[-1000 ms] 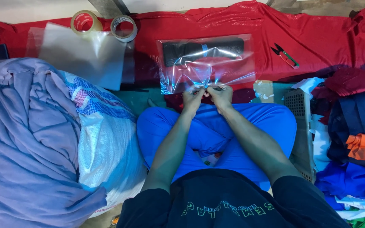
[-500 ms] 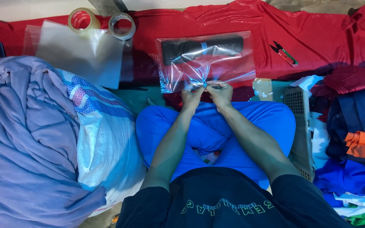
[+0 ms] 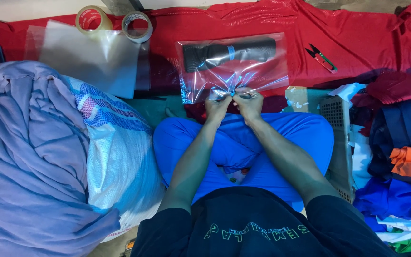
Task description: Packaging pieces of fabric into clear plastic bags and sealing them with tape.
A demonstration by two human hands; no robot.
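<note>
both hands pinched on the near edge of the clear bag

our left hand [image 3: 218, 105] and right hand [image 3: 249, 103] are together, fingertips almost touching, both pinched shut on the near edge of the clear plastic bag [image 3: 234, 76]. the bag lies flat on the red satin cloth [image 3: 348, 28] straight ahead of our crossed legs in bright blue trousers [image 3: 243, 143], and the dark rolled garment with a pale blue band [image 3: 229, 50] sits inside it at the far end, well apart from our fingers.

compared with a second ago, little has moved: the hands keep the same place at the bag's edge, shifting only slightly, while the crinkles in the film just above them look more bunched. we judge this as fine finger work along the bag's opening, still under way and not finished; whether the mouth is closed we cannot tell.

around us, on the same red cloth, a stack of clear plastic sheets [image 3: 89, 57] lies to the left, with a roll of tan tape [image 3: 90, 19] and a roll of clear tape [image 3: 137, 26] just beyond it. small thread snips with red and green handles [image 3: 322, 57] rest to the right of the bag. a heap of lilac fabric [image 3: 29, 152] spills over a white woven sack [image 3: 120, 152] on our left, and folded clothes in navy, maroon, orange and blue [image 3: 400, 143] pile up on our right beside a pale plastic basket [image 3: 334, 116].
</note>
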